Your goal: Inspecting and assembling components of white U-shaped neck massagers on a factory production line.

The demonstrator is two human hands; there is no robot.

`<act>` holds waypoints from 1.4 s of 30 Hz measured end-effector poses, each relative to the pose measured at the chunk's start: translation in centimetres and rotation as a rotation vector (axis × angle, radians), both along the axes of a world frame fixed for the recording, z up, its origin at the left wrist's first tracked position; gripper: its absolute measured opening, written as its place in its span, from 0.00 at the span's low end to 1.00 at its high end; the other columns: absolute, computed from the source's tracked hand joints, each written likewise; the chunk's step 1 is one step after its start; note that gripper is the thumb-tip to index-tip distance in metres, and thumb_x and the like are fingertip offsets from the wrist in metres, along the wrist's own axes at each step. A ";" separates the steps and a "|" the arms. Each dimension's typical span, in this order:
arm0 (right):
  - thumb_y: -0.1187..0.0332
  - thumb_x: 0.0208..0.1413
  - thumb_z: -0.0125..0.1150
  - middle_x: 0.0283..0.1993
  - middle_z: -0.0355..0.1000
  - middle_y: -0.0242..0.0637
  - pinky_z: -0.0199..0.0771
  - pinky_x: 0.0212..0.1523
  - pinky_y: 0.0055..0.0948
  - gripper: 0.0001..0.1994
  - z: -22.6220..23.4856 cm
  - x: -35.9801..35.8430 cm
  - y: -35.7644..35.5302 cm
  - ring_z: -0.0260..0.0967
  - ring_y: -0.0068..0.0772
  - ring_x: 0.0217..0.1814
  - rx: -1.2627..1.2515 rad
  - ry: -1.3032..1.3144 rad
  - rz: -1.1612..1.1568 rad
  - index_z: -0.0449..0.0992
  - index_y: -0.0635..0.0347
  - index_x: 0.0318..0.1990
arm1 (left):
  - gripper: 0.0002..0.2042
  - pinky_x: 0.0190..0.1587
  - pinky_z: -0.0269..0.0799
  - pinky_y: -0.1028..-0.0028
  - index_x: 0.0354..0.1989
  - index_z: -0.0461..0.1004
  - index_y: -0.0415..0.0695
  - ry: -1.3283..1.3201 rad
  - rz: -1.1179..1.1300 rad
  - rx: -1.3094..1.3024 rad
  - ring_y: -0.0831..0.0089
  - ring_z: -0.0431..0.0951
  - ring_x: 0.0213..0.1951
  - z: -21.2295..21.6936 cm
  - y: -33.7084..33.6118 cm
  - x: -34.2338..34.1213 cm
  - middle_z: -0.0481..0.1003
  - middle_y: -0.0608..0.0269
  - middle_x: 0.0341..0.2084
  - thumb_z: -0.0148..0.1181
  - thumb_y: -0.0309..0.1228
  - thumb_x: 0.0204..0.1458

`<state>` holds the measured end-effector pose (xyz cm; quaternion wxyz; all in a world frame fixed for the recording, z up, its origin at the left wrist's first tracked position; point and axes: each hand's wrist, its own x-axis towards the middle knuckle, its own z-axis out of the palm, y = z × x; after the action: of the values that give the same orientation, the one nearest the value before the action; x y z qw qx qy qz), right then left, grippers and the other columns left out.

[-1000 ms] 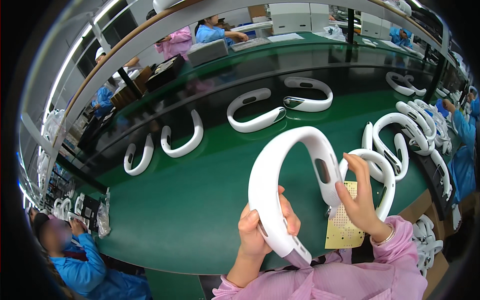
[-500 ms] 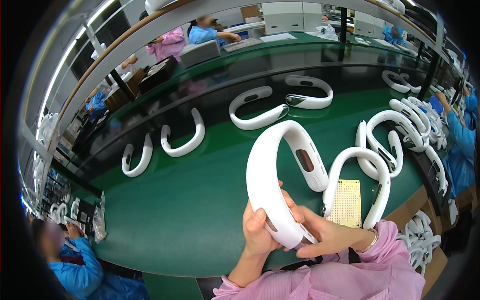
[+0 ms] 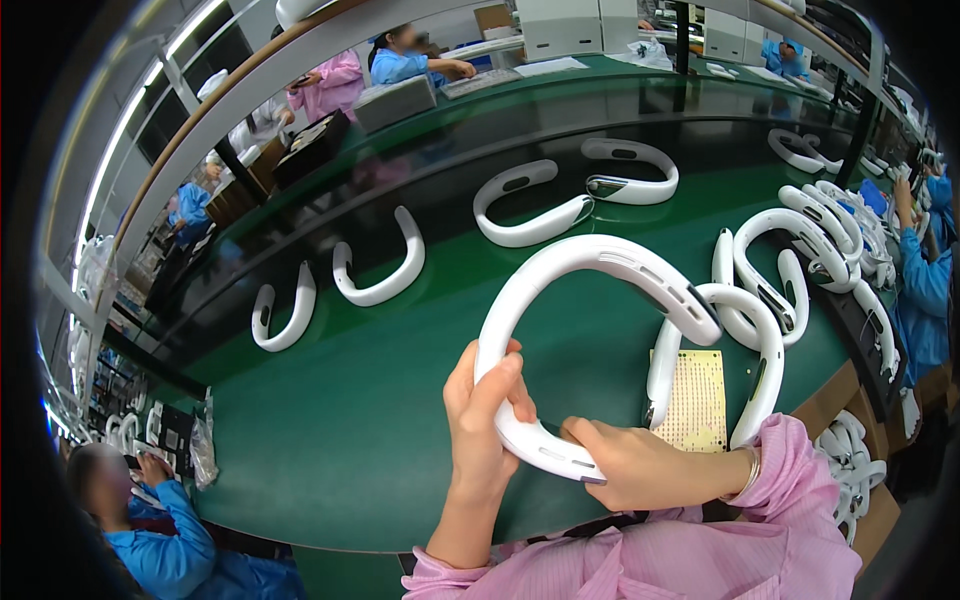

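A white U-shaped neck fan (image 3: 560,263) is held up over the green table, its curve uppermost and its slotted edge facing me. My left hand (image 3: 480,415) is closed round its left arm, thumb across the front. At the lower end, my right hand (image 3: 635,465) grips the tip; its fingertips are partly hidden behind the band and I cannot tell if they hold anything else. The fan's other end reaches over another white neck fan (image 3: 768,365) lying on the table. Beneath that one is a yellowish perforated board (image 3: 697,400).
Several more neck fans, such as one (image 3: 530,235), lie in a row on the far side of the green table (image 3: 330,440). A pile of them (image 3: 790,230) is at the right, with a carton (image 3: 880,520) of white parts below. Co-workers sit left (image 3: 165,540), right and across.
The held neck fan has turned, its free end swinging right and its slotted edge coming into view. My left hand moved left; my right now grips the tip. The far row sits slightly further right.
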<state>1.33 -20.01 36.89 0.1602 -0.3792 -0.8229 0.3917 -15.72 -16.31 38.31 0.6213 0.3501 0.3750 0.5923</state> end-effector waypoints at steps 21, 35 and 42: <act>0.72 0.40 0.64 0.62 0.56 0.40 0.53 0.61 0.40 0.27 3.1 10.4 7.3 0.51 0.48 0.63 0.970 -0.134 -0.128 0.69 0.46 0.53 | 0.19 0.12 0.57 0.81 0.44 0.61 0.28 -0.551 -0.312 -0.110 0.81 0.56 0.11 -2.5 2.7 -3.1 0.58 0.66 0.13 0.48 0.34 0.52; 0.80 0.40 0.58 0.39 0.67 0.38 0.67 0.41 0.22 0.17 2.1 8.1 5.7 0.68 0.27 0.39 0.391 0.648 -0.450 0.64 0.62 0.40 | 0.33 0.60 0.54 0.55 0.52 0.62 0.42 0.453 0.083 0.652 0.60 0.64 0.54 -5.5 -0.1 0.8 0.66 0.55 0.47 0.64 0.50 0.41; 0.55 0.49 0.64 0.33 0.64 0.33 0.66 0.33 0.19 0.26 3.9 8.1 5.9 0.64 0.17 0.33 -0.076 0.681 -0.357 0.59 0.63 0.45 | 0.32 0.34 0.65 0.71 0.40 0.61 0.39 0.217 0.080 0.309 0.73 0.67 0.28 -5.2 0.0 0.6 0.64 0.64 0.29 0.66 0.53 0.39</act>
<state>9.39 -14.14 40.83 0.4759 -0.3705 -0.6283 0.4914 -15.13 -16.30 33.11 0.4919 0.4881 0.3579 0.6259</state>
